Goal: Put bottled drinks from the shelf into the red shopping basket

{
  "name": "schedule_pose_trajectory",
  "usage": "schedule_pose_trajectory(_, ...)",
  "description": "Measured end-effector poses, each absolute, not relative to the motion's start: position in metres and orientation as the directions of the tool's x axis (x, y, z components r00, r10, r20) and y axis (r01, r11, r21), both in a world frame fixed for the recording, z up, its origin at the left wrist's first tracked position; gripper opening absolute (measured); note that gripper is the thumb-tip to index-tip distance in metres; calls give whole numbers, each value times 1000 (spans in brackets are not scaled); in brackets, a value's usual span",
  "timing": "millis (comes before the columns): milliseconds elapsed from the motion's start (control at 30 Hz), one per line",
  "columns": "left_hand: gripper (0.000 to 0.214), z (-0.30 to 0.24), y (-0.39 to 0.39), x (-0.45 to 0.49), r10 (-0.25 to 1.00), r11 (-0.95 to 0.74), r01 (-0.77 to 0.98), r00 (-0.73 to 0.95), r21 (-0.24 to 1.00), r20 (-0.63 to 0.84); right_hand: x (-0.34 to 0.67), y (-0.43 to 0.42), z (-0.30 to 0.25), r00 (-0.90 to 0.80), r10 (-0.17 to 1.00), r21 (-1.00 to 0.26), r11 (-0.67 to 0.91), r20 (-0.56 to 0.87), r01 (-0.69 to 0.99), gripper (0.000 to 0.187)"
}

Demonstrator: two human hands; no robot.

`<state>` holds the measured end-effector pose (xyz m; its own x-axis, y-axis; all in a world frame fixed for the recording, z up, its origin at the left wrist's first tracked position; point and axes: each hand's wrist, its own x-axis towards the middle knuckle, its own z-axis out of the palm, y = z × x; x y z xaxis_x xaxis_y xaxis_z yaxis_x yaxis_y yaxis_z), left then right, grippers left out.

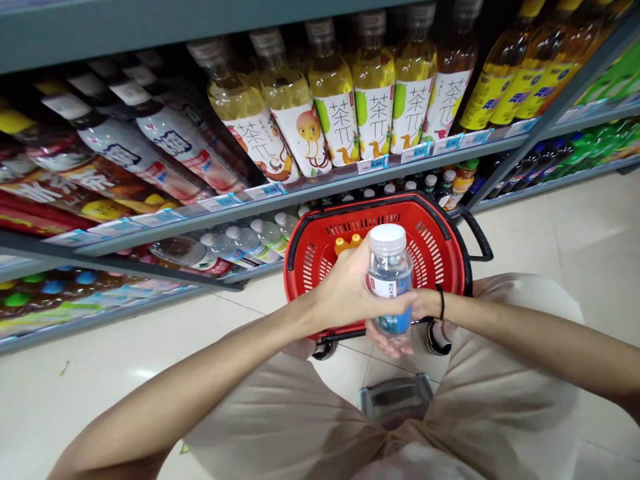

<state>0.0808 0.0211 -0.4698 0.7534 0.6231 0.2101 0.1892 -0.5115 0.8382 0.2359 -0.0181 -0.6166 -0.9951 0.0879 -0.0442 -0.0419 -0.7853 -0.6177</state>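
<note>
A clear water bottle (391, 280) with a white cap and a blue and white label stands upright in front of me. My left hand (350, 290) wraps round its left side. My right hand (400, 333) cups it from below and behind, with a black band on the wrist. Both hands hold the bottle over the near rim of a red shopping basket (310, 257), which has black handles and rests on the floor. Two orange bottle caps (349, 242) show inside the basket.
Grey store shelves (300, 190) run across the back, stacked with yellow tea bottles (373, 100), pink drink bottles (165, 143) and small water bottles (250, 241) on the lower shelf. Pale floor tiles (565, 227) lie to the right. My knees in beige trousers fill the bottom.
</note>
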Motion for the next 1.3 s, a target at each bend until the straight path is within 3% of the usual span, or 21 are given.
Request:
schedule_pose_trajectory(333, 55, -473, 22, 80, 630, -529, 200, 743, 825, 225, 237, -21, -625, -994, 107, -583, -810, -37, -65, 66)
schedule_pose_trajectory(600, 50, -474, 23, 81, 599, -557, 146, 752, 818, 274, 232, -19, -634, -992, 75, -562, -819, 98, -117, 55)
schedule_pose_trajectory(800, 50, -475, 23, 81, 588, -563, 127, 756, 817, 288, 234, -20, -633, -987, 89, -518, -843, 137, -148, 60)
schedule_pose_trajectory(967, 50, -475, 24, 81, 590, -563, 127, 754, 817, 289, 236, -20, -630, -993, 86, -545, -830, 83, -117, 52)
schedule_pose_trajectory(1300, 57, -475, 24, 81, 621, -531, 196, 752, 824, 222, 237, -22, -625, -989, 132, -580, -801, 65, -145, 58)
